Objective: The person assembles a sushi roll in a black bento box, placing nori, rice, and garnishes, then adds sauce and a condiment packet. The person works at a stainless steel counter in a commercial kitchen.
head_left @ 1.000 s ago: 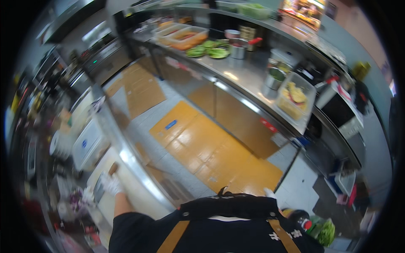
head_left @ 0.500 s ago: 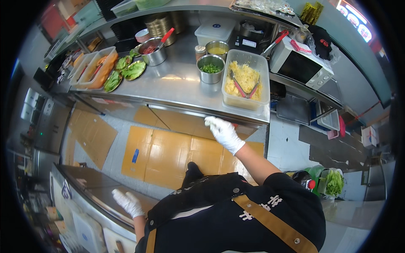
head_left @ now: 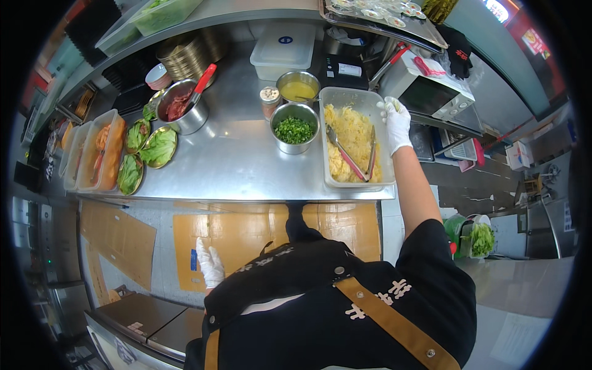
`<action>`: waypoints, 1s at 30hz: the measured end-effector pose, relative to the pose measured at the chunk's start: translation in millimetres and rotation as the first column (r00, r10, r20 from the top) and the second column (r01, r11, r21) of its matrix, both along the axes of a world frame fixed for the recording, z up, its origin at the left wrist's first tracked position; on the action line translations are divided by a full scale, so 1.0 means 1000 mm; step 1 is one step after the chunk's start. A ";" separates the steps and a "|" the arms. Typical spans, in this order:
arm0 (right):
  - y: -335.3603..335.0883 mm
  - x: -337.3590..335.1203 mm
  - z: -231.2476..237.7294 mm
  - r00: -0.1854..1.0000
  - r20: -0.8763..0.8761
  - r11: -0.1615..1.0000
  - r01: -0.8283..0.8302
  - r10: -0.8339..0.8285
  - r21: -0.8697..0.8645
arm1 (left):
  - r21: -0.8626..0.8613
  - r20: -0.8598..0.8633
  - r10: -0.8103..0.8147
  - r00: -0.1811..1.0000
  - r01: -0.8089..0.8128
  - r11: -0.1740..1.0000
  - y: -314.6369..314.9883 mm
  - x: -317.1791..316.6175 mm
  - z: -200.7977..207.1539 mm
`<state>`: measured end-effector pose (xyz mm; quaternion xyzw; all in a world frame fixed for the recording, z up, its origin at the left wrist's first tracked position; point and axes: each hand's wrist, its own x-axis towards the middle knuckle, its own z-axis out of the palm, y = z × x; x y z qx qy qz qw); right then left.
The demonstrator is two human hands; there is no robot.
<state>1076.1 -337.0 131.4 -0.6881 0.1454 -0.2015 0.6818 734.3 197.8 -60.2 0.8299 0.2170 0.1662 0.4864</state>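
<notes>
Clear tub [head_left: 367, 103] of yellow shreds [head_left: 348, 120], tongs [head_left: 353, 166] inside, at the near right corner of the tabletop [head_left: 237, 163]; right hand [head_left: 398, 123] curled at the tub's right rim, grip unclear; left hand [head_left: 211, 264] open, off the near edge; steel pots [head_left: 295, 148] alongside hold chopped greens [head_left: 294, 129] and yellow liquid [head_left: 297, 90]

The counter [head_left: 234, 160] is smooth, glossy metal and the tub [head_left: 353, 97] translucent plastic.

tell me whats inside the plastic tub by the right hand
Pale yellow shredded food sits in the plastic tub, with tongs lying on top. The tub's bottom is covered, so anything buried under the food cannot be seen.
</notes>
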 end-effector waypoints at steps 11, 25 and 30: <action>-0.040 0.184 -0.045 0.962 -0.208 0.976 -0.148 0.179 0.157 | 0.194 -0.141 0.074 0.987 -0.045 0.980 0.022 0.083 0.068; 0.012 0.182 -0.006 0.991 0.135 0.972 0.053 -0.022 -0.229 | -0.037 0.101 -0.161 0.982 0.165 0.986 0.049 0.222 0.110; 0.179 0.083 0.073 0.974 0.164 0.970 -0.118 0.154 -0.213 | -0.088 0.192 -0.139 0.972 0.158 0.983 0.113 0.280 0.126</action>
